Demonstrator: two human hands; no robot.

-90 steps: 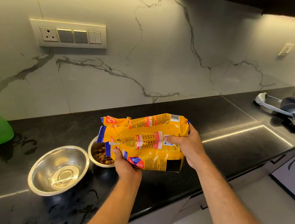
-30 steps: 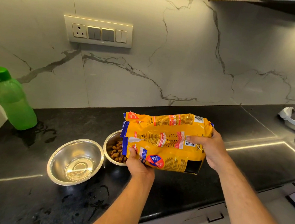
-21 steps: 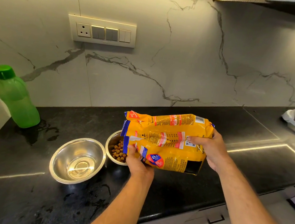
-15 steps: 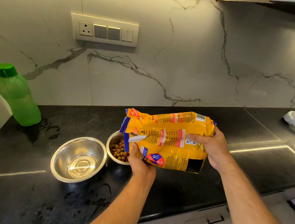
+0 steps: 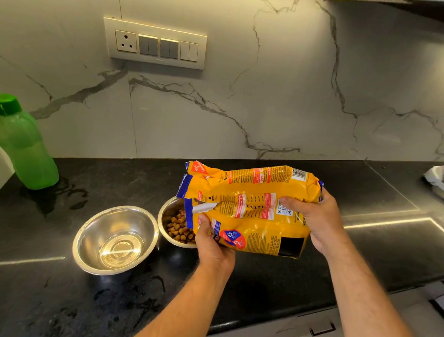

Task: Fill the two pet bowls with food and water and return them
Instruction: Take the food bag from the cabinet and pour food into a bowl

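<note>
1. Head view: both hands hold a yellow pet food bag (image 5: pixel 249 210) on its side above the black counter (image 5: pixel 368 254), its torn open end to the left, over the food bowl (image 5: pixel 170 221).
2. The left hand (image 5: pixel 213 243) has a narrow grip: thumb on the front of the bag near the torn blue edge, fingers hidden underneath.
3. The right hand (image 5: pixel 315 221) has a wider grip, fingers curled over the bag's upper face near its closed end, the palm behind it.
4. The food bowl, steel, holds brown kibble (image 5: pixel 179 227) and is partly hidden by the bag.
5. Just beside it, to the left, stands the water bowl (image 5: pixel 115 239), steel, with clear water in the bottom.
6. A green bottle (image 5: pixel 21 144) stands upright, capped, at the far left by the marble wall, with wet patches on the counter around it.
</note>
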